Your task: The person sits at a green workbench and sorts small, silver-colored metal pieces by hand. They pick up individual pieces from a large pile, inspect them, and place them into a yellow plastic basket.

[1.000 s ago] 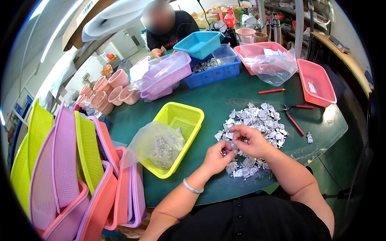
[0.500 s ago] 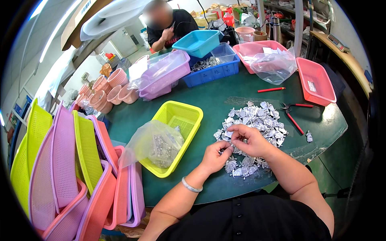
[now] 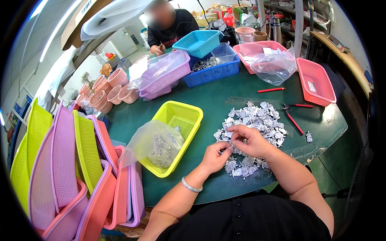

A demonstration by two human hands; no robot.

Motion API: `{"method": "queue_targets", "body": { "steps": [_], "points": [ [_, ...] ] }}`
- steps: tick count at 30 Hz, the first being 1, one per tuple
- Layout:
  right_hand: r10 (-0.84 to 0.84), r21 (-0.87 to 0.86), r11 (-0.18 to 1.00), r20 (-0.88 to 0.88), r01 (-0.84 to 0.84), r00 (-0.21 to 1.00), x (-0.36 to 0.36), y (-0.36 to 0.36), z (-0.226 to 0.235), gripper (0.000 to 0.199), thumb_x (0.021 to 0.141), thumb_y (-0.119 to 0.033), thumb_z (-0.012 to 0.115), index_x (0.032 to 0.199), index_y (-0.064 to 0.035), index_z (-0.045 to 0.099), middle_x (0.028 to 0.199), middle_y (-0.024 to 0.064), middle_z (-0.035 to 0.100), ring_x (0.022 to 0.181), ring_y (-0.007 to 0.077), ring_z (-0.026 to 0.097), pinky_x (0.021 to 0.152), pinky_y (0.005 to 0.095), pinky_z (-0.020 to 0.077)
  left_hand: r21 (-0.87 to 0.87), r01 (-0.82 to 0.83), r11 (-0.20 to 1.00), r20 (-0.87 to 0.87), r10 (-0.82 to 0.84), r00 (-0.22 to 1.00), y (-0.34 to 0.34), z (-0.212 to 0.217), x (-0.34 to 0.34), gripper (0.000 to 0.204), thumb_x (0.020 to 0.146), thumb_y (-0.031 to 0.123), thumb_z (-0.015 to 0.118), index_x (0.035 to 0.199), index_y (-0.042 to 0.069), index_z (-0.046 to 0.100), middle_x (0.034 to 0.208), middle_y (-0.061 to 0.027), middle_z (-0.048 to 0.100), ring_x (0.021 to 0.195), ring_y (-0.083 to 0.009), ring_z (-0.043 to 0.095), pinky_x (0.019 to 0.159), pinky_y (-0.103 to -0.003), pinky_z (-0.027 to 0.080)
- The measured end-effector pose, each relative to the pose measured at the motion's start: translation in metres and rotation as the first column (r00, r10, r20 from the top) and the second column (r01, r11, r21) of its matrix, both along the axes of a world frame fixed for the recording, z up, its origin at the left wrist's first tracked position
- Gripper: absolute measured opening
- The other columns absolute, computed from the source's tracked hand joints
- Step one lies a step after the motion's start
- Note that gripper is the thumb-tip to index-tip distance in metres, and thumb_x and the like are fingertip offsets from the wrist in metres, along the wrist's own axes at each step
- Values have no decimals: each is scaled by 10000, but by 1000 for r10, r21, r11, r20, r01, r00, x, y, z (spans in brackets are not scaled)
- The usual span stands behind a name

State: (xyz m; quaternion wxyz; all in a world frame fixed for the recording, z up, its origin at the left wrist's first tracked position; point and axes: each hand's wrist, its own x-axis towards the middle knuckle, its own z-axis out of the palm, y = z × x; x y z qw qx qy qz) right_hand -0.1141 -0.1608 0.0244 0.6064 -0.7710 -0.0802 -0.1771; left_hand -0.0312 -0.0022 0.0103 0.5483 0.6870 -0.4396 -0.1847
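A loose pile of small, flat silver metal pieces (image 3: pixel 257 120) is spread on the dark green table in front of me. At its near left edge my left hand (image 3: pixel 214 157) and my right hand (image 3: pixel 250 142) meet, fingertips almost touching. Both are closed in a pinch; whatever sits between the fingers is tiny and mostly hidden. Left of the hands stands a lime green basket (image 3: pixel 196 117). A clear plastic bag (image 3: pixel 161 148) of small metal parts lies in it, hanging over the left rim.
Red-handled pliers (image 3: pixel 296 125), a single metal piece (image 3: pixel 309 137) and a red pen (image 3: pixel 271 90) lie right of and beyond the pile. Nested baskets (image 3: pixel 62 160) crowd the left. Blue (image 3: pixel 213 76) and pink trays (image 3: pixel 317 86) line the far side, where another person (image 3: pixel 177 26) sits.
My hands hold nearly the same pose over the pile. Across the table, the other person's raised hand has come down to the table.
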Motion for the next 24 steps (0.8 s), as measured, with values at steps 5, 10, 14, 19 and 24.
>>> {"method": "queue_targets", "body": {
  "steps": [5, 10, 14, 19, 24],
  "points": [
    [3, -6, 1000, -16, -3, 1000, -1, 0, 2, 329, 788, 24, 556, 1112, -17, 512, 786, 12, 561, 717, 66, 520, 649, 223, 435, -3, 2, 1000, 0, -2, 1000, 1, 1, 0, 105, 800, 98, 580, 791, -4, 604, 695, -34, 580, 643, -91, 507, 589, -240, 412],
    [0, -5, 1000, -21, 0, 1000, 0, 0, 2, 324, 788, 22, 558, 1107, -13, 512, 789, 14, 563, 718, 66, 521, 647, 222, 431, -34, 8, 999, 20, -8, 1000, 0, -2, 2, 99, 800, 89, 576, 791, -6, 601, 691, -26, 575, 650, -82, 506, 590, -237, 409],
    [-26, 0, 1000, 54, 26, 998, 3, 3, 1, 316, 797, 16, 542, 1109, -9, 499, 741, 0, 547, 656, 59, 505, 594, 205, 425, -58, -3, 998, -6, 2, 1000, 1, -2, 4, 101, 803, 88, 563, 782, -5, 597, 683, -15, 574, 642, -84, 510, 586, -230, 412],
    [29, 285, 959, -104, 2, 994, 3, -1, -1, 287, 870, -27, 469, 1157, -13, 456, 788, 22, 555, 682, 67, 508, 624, 210, 428, -33, -108, 994, -393, 87, 915, 1, 0, 9, 109, 825, 121, 551, 747, 53, 586, 610, 14, 539, 480, -46, 453, 427, -184, 349],
    [104, 397, 918, -230, -4, 968, 5, 1, 8, 330, 844, 0, 463, 1172, 16, 433, 811, 58, 572, 670, 103, 545, 609, 233, 457, -73, -180, 981, -634, 93, 768, 4, 5, 17, 126, 838, 153, 533, 749, 68, 558, 631, 3, 533, 475, -50, 425, 428, -175, 319]
  ]
}}
